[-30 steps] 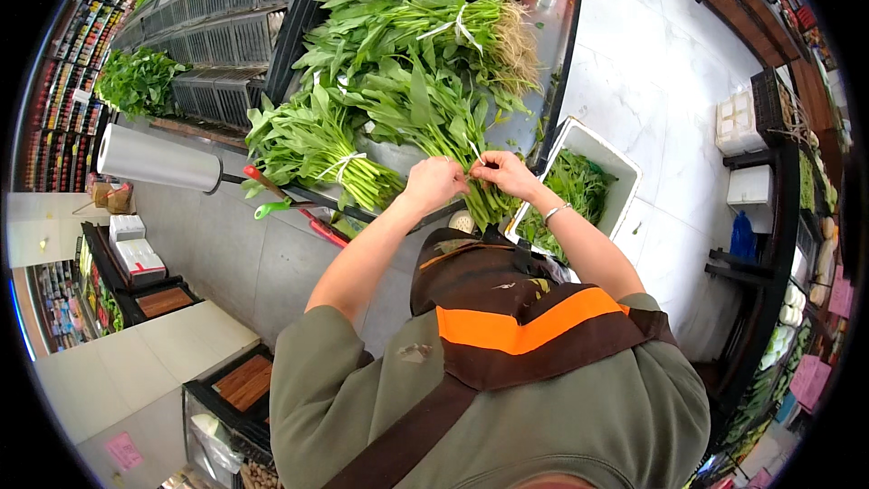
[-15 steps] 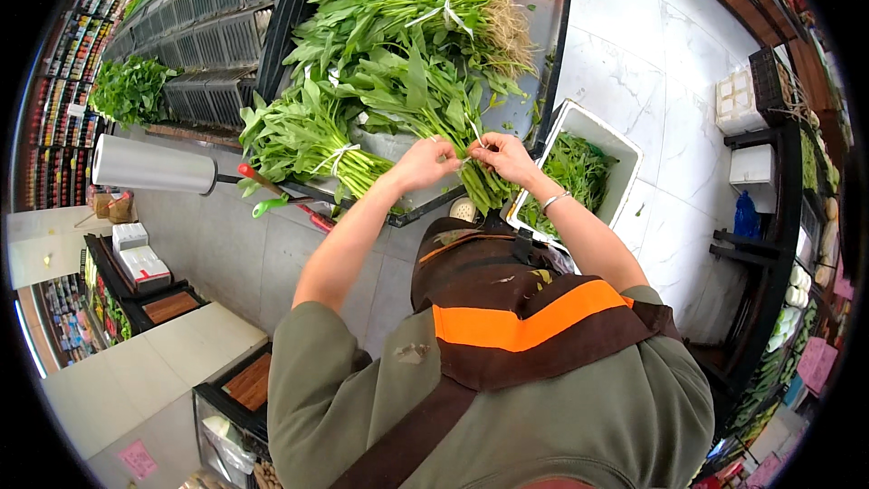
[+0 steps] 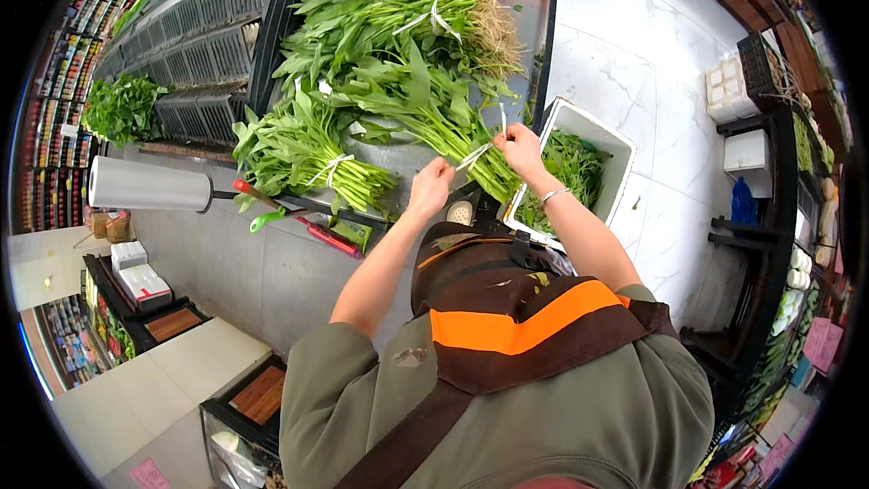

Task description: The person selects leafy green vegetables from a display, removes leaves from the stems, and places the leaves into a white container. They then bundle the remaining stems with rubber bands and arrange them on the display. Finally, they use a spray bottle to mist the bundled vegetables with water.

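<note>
Left of the foam box [image 3: 621, 167], 1 leafy green bunch [image 3: 444, 122] lies ringed by a white tie [image 3: 473, 158]; right hand [image 3: 521, 151], beside the box, pinches 1 end, left hand [image 3: 432, 187], farther from it, pinching apparently the opposite end.

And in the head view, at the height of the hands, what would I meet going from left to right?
Silvery-white cylindrical roll, tied green leafy bundle, left hand, pale green stems of second leafy bundle, right hand, white rectangular foam box, shiny blue item.
</note>
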The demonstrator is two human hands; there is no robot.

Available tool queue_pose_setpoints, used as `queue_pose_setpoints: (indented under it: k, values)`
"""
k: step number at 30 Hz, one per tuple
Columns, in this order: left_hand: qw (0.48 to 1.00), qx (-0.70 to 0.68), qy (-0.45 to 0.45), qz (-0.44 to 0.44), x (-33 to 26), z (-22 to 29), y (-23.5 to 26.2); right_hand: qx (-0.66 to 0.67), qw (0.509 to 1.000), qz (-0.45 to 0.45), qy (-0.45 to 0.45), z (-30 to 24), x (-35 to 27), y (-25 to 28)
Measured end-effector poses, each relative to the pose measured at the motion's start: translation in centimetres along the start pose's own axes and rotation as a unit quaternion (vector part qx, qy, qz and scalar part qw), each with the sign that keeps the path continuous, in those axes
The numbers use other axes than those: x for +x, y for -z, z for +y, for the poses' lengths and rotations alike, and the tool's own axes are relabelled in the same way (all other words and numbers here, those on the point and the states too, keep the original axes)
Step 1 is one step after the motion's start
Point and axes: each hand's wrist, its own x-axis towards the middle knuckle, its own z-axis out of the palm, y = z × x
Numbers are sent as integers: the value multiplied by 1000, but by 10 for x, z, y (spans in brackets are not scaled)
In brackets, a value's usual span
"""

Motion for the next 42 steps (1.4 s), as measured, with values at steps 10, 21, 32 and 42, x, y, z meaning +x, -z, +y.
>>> queue_pose_setpoints:
  k: [10,21,32,42]
  values:
    - [994,-101,49,1,-11,-29,-6,37,993,-42,-100,8,2,-8]
    - [923,-295,213,-128,-13,-9,34,201,940,-275,-25,-10,1,0]
    - [850,-426,241,-196,11,55,36,-231,910,-264,222,-44,-4,4]
    - [973,-172,-81,-131,27,65,0,-220,931,-208,203,-23,-10,2]
